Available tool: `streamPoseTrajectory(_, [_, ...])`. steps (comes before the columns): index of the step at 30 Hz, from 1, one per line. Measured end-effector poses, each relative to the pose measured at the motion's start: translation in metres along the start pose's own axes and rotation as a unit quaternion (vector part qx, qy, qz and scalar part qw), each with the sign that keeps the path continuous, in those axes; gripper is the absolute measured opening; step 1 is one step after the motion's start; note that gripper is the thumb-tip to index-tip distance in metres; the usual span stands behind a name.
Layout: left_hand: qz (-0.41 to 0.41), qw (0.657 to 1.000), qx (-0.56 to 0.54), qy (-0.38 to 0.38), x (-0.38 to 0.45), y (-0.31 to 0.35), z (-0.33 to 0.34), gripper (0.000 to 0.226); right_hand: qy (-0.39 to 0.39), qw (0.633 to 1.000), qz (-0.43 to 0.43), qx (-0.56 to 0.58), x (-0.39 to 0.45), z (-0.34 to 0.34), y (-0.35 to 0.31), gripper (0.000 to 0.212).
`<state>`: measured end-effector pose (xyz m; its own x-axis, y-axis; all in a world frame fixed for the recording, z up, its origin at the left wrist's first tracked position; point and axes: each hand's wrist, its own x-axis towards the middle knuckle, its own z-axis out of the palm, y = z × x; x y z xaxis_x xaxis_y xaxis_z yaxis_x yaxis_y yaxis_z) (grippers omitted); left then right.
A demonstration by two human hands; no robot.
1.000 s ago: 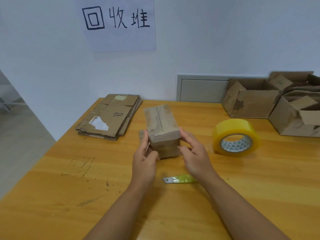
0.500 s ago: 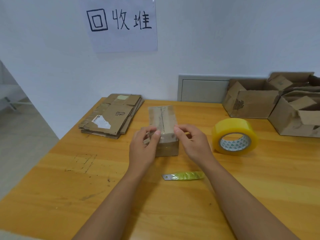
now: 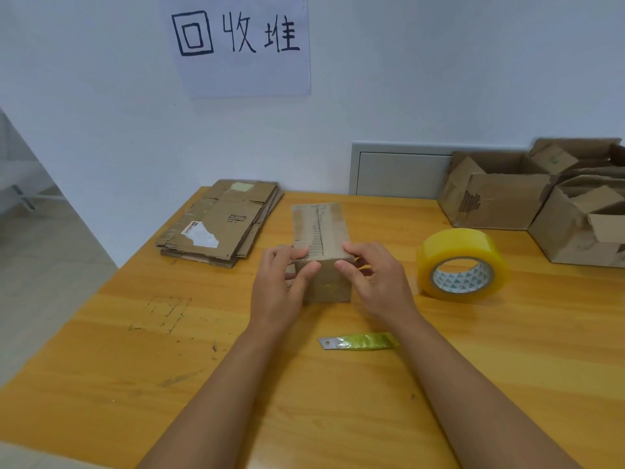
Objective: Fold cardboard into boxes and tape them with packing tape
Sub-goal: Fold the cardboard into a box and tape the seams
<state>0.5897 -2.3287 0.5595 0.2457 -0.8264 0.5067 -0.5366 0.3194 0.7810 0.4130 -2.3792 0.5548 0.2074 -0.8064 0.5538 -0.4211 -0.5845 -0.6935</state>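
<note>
Cardboard, folded into a small box (image 3: pixel 321 231), is set mid-table (image 3: pixel 473 367) and gripped at its near top edge by the left hand (image 3: pixel 279 289) and right hand (image 3: pixel 378 282); its top seam appears taped.

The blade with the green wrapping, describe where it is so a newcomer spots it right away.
On the orange wooden table, look at the bare stretch nearest the camera, between the two forearms. The small metal blade with green wrapping lies flat there, nearer than the small brown cardboard box. It is the only metal, green-wrapped item.
</note>
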Motion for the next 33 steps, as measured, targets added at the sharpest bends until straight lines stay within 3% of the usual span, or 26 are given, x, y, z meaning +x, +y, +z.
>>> streamPoseTrajectory(6, [0.029,0.999,0.041,0.018,0.001,-0.007,0.004,0.028,-0.013,1.0,-0.021,-0.007,0.0,-0.001,0.004,0.037])
streamPoseTrajectory(19, [0.035,0.999,-0.02,-0.022,0.0,-0.008,-0.006,0.028,-0.073,0.996,-0.015,0.044,0.002,-0.017,0.012,0.039])
streamPoseTrajectory(33, [0.004,0.995,-0.095,-0.028,-0.002,-0.019,-0.004,0.038,0.026,0.999,-0.03,-0.01,-0.002,-0.001,0.006,0.036])
